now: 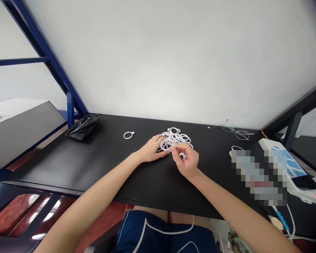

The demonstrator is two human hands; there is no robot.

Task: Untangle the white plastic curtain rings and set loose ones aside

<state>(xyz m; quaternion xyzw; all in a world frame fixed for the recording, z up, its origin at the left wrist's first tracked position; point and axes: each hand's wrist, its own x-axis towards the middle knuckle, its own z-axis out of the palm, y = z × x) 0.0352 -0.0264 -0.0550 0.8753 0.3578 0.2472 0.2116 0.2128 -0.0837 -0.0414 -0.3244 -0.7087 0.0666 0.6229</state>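
A heap of white curtain rings (184, 137), each with a small eyelet, lies on the black table in front of me. At its left edge rests my left hand (153, 149), fingers stretched and thumb apart, touching the rings. My right hand (187, 159) is at the near right side of the heap, thumb and forefinger pinched on a white ring; part of that ring is hidden by the fingers. One single curtain ring (128, 135) lies apart on the table, to the left of the heap.
A crumpled black plastic bag (83, 127) lies at the table's far left. Eyeglasses (242, 134) are at the back right. Nearer on the right are a blurred-out phone-like object (255, 177), a white power strip (292, 165) and white cables (292, 218). A pale wall stands behind the black table (100, 158).
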